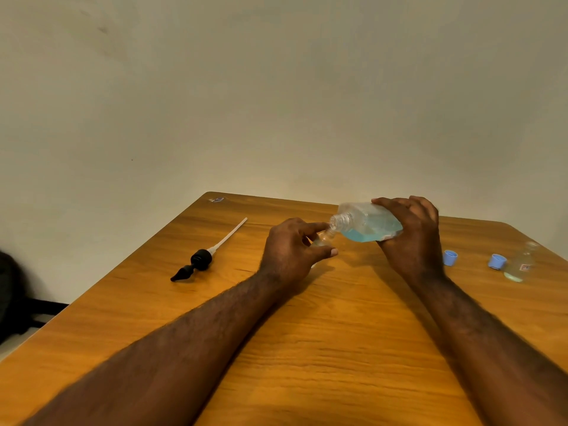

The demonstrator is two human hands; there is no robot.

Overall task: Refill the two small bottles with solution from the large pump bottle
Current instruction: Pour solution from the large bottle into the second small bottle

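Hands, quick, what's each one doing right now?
Left hand: closed around a small clear plastic bottle, mostly hidden by the fingers.
Right hand: gripping the large clear bottle of blue liquid, tipped toward the small one.

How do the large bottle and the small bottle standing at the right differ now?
The large bottle is held tilted in the right hand; the small bottle stands upright on the table, untouched. The large one holds blue liquid; the small one looks nearly clear. Both are open and see-through.

Dark bag [10, 290] beside the wooden table [307, 348], plain wall [276, 87] behind.
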